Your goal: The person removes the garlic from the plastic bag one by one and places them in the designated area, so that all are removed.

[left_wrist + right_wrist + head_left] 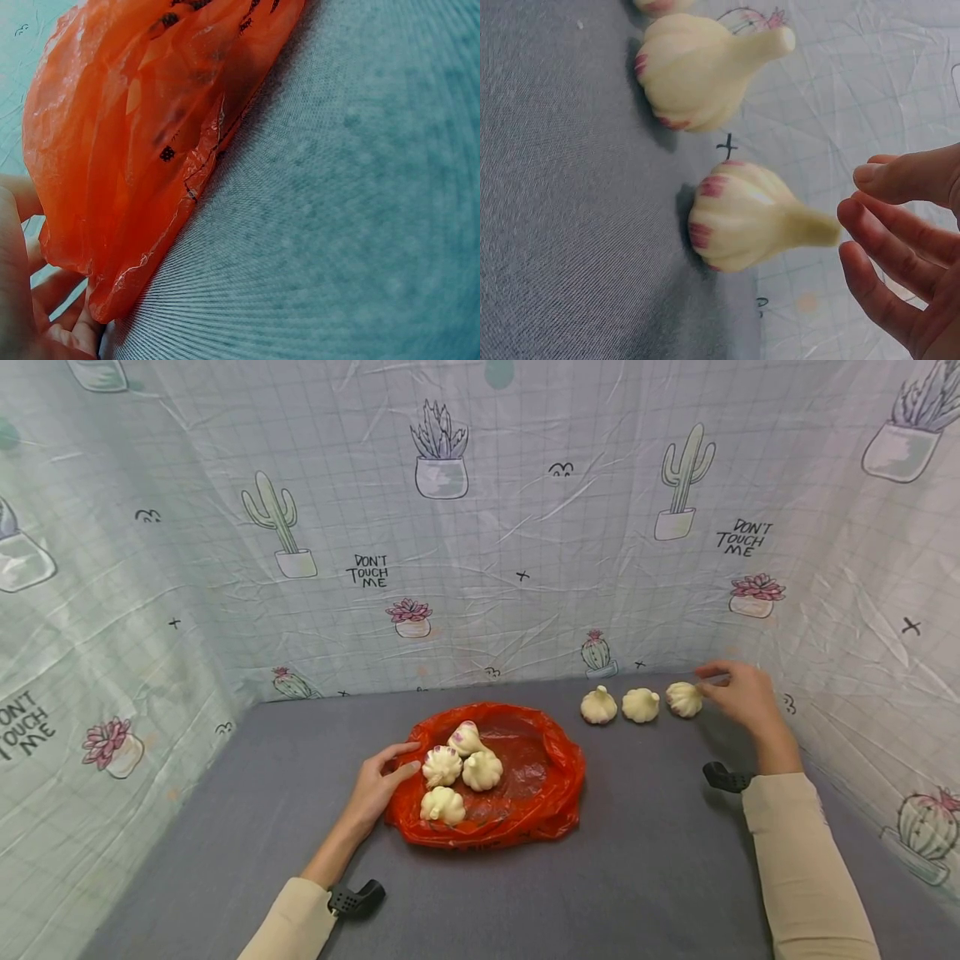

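Observation:
My left hand holds the left rim of a red plastic bag, its thumb and index finger over the edge. In the left wrist view, the bag's side hides part of the fingers. Several garlic bulbs, one of them a pale bulb, lie in the bag's left half. At the back right, my right hand is beside the rightmost garlic bulb. The right wrist view has its loosely bent fingertips right at the stem of that bulb, with nothing between thumb and fingers.
Left of that bulb, a middle garlic bulb and another garlic bulb stand in a row along the back of the grey table. A patterned cloth hangs behind and at both sides.

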The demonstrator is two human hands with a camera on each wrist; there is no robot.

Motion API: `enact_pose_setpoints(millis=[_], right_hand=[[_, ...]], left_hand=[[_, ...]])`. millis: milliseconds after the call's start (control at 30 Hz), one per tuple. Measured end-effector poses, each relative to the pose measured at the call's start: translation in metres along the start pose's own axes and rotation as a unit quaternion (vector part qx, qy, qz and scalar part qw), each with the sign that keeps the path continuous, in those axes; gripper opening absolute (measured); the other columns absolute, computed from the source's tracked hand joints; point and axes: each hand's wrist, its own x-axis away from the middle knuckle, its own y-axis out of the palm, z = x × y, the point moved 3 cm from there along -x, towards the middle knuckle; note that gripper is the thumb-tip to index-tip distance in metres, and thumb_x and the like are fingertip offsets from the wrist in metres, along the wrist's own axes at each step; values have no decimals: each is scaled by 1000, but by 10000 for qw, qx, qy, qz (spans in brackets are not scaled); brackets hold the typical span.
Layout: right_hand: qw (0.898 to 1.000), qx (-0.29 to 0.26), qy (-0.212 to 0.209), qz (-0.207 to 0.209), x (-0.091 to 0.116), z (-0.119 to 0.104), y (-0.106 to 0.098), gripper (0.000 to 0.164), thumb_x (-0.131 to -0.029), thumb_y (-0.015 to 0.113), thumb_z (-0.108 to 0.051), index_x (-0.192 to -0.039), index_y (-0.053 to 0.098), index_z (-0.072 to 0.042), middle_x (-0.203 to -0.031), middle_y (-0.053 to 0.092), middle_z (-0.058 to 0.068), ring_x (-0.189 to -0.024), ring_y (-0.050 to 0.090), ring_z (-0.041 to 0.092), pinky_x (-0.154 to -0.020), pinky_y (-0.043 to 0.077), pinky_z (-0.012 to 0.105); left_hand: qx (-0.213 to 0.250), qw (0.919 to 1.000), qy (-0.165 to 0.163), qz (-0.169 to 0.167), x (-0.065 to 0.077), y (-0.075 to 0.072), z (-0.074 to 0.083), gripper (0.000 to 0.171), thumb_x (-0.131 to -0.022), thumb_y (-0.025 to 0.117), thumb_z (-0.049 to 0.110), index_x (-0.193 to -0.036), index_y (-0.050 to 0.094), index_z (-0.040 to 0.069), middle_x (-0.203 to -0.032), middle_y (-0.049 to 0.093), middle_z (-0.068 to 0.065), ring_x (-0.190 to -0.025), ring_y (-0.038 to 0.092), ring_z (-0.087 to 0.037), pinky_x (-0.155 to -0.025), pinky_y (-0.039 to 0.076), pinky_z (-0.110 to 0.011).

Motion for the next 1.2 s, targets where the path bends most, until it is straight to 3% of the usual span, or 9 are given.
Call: enact_pose_setpoints(millis=[300,533,733,967,1200], right_hand=[[9998,-92,-152,-129,2,-29,-4,34,-99,67,-17,-129,68,1,-126,66,32,-105,68,48,-68,54,37],[9986,-124,-493,-130,0,-49,1,30,-98,69,-15,-124,71,-2,-119,72,29,-100,72,45,-66,56,37],[9977,-147,-660,-90,2,-68,-1,27,-99,69,-16,-123,72,-3,-120,72,27,-99,72,43,-73,58,50],[9965,-190,-804,-139,4,-88,-1,27,-99,70,-19,-122,73,-4,-124,71,25,-100,72,42,-70,57,44],[9955,-208,-900,-221,7,-104,-1,27,-99,69,-18,-124,73,-6,-127,70,23,-103,71,42,-78,57,55]], left_hand=[[-112,9999,-6,30,-1,-1,-1,37,-95,73,25,-131,72,16,-134,67,-9,-108,59,-13,-87,50,-20],[-150,9999,-13,45,-1,-1,-2,38,-95,73,24,-132,71,15,-136,66,-10,-109,57,-12,-89,48,-19],[-103,9999,-25,26,-1,-1,-1,38,-95,73,23,-132,71,13,-138,66,-11,-110,57,-15,-87,49,-18],[-78,10000,-22,-9,0,-1,0,42,-96,72,20,-136,68,10,-142,63,-14,-110,58,-13,-86,49,-18],[-27,10000,24,6,0,-1,0,39,-96,73,19,-134,70,10,-140,65,-13,-106,59,-14,-84,50,-19]])
